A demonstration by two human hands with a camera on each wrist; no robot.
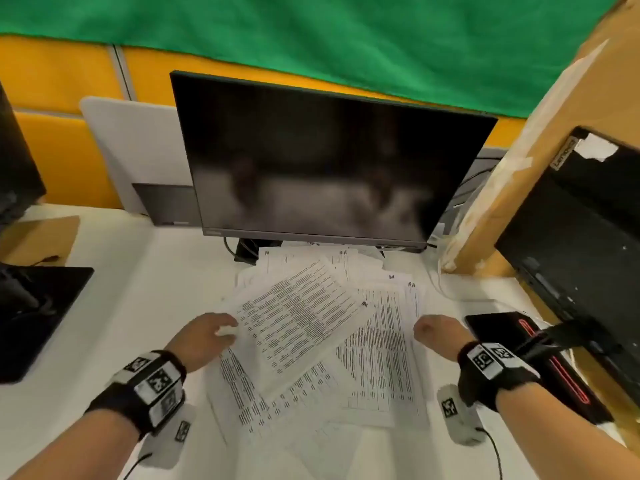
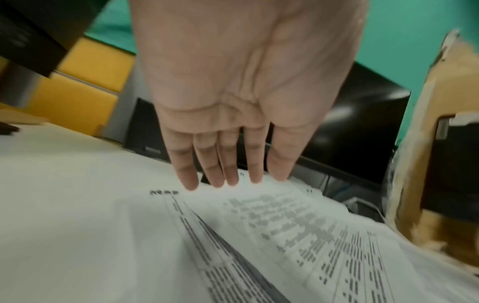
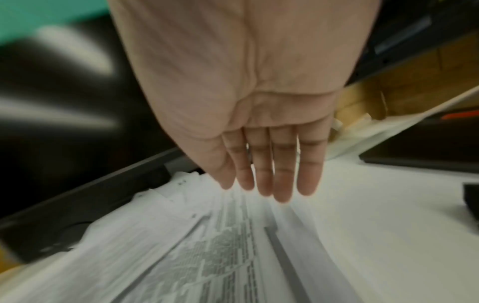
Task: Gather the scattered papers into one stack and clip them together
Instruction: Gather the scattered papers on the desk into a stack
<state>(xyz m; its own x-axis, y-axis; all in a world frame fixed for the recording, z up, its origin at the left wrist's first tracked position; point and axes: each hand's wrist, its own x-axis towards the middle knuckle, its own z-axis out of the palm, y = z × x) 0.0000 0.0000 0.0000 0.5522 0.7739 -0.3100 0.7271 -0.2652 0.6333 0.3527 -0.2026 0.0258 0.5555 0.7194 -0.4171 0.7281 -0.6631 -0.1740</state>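
Note:
Several printed papers [image 1: 377,351] lie fanned and overlapping on the white desk [image 1: 138,306], in front of the monitor. One sheet [image 1: 298,317] lies askew on top. My left hand [image 1: 225,330] is at the left edge of that top sheet, fingers straight and together in the left wrist view, tips [image 2: 191,184] at the papers [image 2: 285,235]. My right hand [image 1: 420,329] is at the pile's right edge, fingers [image 3: 282,192] straight, pointing down at the papers [image 3: 207,246]. Neither hand holds anything. Both wrist views are blurred.
A dark monitor [image 1: 322,161] stands right behind the pile, its foot partly under the sheets. A cardboard box [image 1: 554,133] and a black computer case [image 1: 581,244] crowd the right. A black device with red stripes [image 1: 502,327] lies by my right hand. A black stand base [image 1: 34,306] sits left.

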